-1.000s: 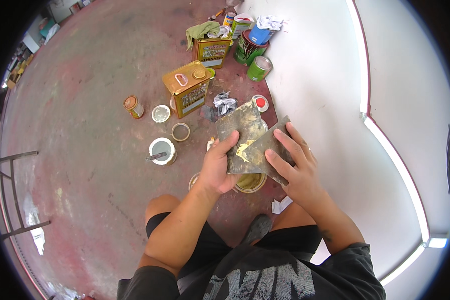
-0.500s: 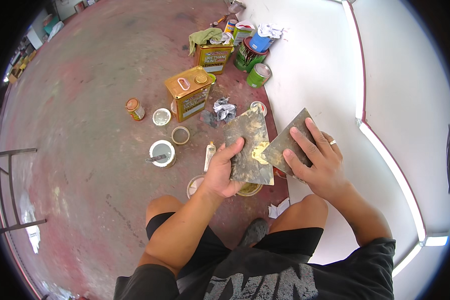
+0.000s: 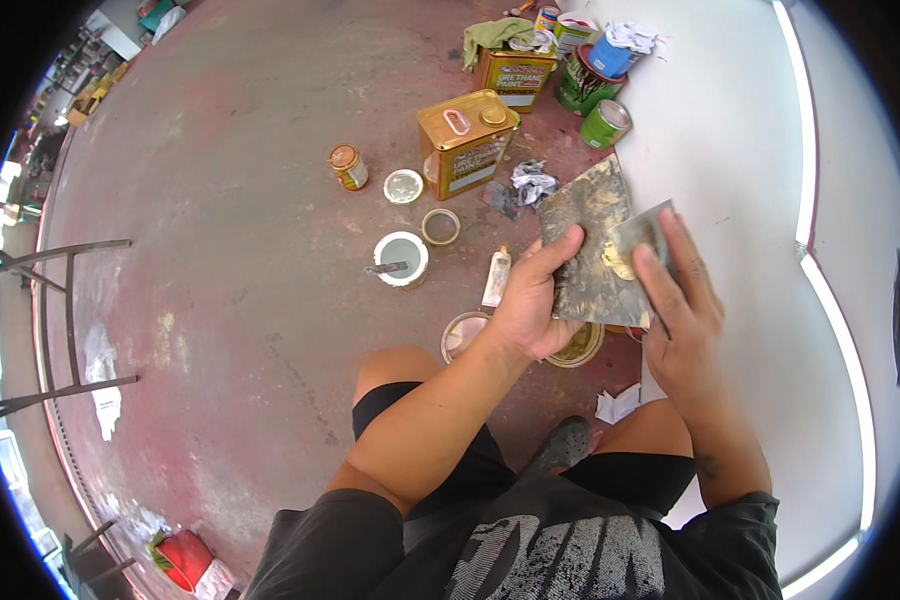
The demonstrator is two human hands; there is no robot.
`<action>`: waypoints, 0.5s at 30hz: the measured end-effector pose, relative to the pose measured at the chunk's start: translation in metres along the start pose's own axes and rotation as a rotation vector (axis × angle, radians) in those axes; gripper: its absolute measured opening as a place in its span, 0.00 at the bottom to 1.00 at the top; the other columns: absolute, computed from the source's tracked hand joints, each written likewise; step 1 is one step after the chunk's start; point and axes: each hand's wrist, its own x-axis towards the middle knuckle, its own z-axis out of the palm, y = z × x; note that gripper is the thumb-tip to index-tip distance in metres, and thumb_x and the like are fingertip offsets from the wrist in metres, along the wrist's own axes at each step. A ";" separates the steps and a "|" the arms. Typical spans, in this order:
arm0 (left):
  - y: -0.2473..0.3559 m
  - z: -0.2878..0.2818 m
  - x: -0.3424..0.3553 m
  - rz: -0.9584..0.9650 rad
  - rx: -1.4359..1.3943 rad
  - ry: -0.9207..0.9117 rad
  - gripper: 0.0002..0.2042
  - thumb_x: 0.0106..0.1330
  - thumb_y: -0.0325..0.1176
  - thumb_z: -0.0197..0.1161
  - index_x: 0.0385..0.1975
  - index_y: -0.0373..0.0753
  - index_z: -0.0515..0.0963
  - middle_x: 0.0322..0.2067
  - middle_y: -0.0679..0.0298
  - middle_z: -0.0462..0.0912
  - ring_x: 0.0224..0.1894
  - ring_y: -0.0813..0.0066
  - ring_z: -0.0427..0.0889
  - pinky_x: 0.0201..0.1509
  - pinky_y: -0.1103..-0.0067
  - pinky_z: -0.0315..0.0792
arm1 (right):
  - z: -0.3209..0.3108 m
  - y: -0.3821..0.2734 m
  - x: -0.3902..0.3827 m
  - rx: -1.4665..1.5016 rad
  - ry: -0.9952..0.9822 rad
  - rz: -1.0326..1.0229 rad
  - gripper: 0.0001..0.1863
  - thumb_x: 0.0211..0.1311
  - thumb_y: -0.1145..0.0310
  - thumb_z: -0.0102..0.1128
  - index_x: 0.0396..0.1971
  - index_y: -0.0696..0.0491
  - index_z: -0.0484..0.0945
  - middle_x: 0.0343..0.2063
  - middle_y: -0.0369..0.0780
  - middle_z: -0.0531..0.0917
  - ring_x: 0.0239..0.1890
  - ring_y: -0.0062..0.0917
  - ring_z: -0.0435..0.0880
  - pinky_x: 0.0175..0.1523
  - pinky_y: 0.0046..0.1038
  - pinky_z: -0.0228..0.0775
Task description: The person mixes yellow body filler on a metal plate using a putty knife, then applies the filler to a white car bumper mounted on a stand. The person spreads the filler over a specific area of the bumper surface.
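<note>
My left hand (image 3: 535,290) grips a mottled metal plate (image 3: 585,195), thumb across its face. A lump of pale yellow paste (image 3: 615,262) lies toward the plate's right side. My right hand (image 3: 685,300), slightly blurred, holds a second dark spreader plate (image 3: 638,228) tilted against the paste, fingers over its back. Just left of my left hand lies a whitish tube (image 3: 497,278). Beneath my hands are round tins, one pale inside (image 3: 463,335) and one olive (image 3: 580,352), partly hidden. A pail of grey material (image 3: 401,248) with a stick in it stands further left.
Gold thinner cans (image 3: 455,145), green tins (image 3: 602,125), a blue can (image 3: 612,62), a small jar (image 3: 348,167), lids and crumpled rags cluster ahead on the stained floor. A white panel (image 3: 730,150) borders my right. A metal stand (image 3: 70,330) and red item (image 3: 182,560) sit at left.
The right-hand plate swung away from the left plate, then came back onto the paste, more tilted. The view has turned, so floor objects appear further right and higher.
</note>
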 end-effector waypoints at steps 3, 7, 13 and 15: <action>0.004 0.007 -0.006 0.084 0.119 0.088 0.17 0.78 0.36 0.61 0.61 0.37 0.74 0.53 0.57 0.86 0.53 0.63 0.89 0.59 0.61 0.84 | 0.027 0.020 -0.030 -0.036 -0.054 0.014 0.34 0.56 0.84 0.63 0.64 0.43 0.82 0.70 0.51 0.75 0.71 0.55 0.74 0.65 0.49 0.75; 0.036 0.003 -0.017 0.120 0.026 -0.099 0.18 0.79 0.40 0.56 0.59 0.35 0.77 0.49 0.56 0.88 0.50 0.60 0.89 0.56 0.62 0.85 | 0.023 0.044 -0.046 -0.112 -0.176 0.072 0.32 0.61 0.85 0.59 0.65 0.45 0.82 0.68 0.48 0.78 0.68 0.52 0.77 0.64 0.41 0.76; 0.093 -0.033 -0.030 0.226 0.234 -0.146 0.22 0.78 0.40 0.54 0.63 0.30 0.75 0.53 0.46 0.86 0.59 0.47 0.84 0.67 0.54 0.74 | 0.037 0.016 -0.027 0.845 0.117 0.835 0.17 0.75 0.75 0.58 0.60 0.56 0.79 0.51 0.43 0.85 0.48 0.27 0.87 0.46 0.30 0.85; 0.082 -0.024 -0.028 0.238 0.450 -0.001 0.22 0.78 0.40 0.54 0.62 0.29 0.76 0.53 0.45 0.85 0.61 0.49 0.81 0.70 0.55 0.71 | 0.044 0.008 -0.008 1.039 0.096 1.000 0.16 0.76 0.73 0.59 0.59 0.58 0.76 0.51 0.42 0.85 0.46 0.22 0.87 0.39 0.25 0.85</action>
